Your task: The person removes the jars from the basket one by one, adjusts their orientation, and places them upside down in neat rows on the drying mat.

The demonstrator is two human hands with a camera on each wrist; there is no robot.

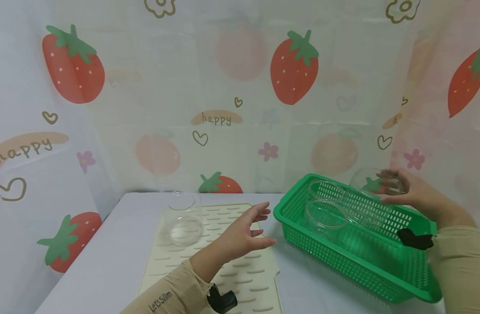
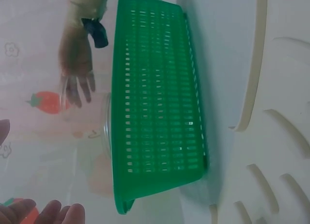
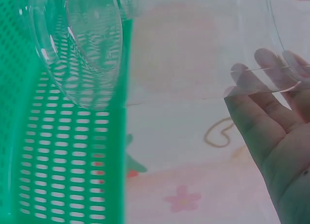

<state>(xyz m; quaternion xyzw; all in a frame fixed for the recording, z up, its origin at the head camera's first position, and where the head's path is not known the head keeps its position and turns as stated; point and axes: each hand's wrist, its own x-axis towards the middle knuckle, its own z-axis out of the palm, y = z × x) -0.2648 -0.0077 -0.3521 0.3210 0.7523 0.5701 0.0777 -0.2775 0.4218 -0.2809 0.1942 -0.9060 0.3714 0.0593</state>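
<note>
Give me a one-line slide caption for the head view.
Right hand holds a clear bowl above the green basket; left hand hovers open over the drying mat.

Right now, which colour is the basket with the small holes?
The basket is bright green; the head view shows it best.

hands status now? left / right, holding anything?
Left hand: open, holding nothing, above the drying mat.
Right hand: fingers curled round a clear glass bowl, above the green basket.

Clear glass bowl (image 1: 375, 185), upside down, gripped by the right hand (image 1: 410, 194) above the far rim of the green basket (image 1: 365, 261), at 3 o'clock on the worktop
</note>
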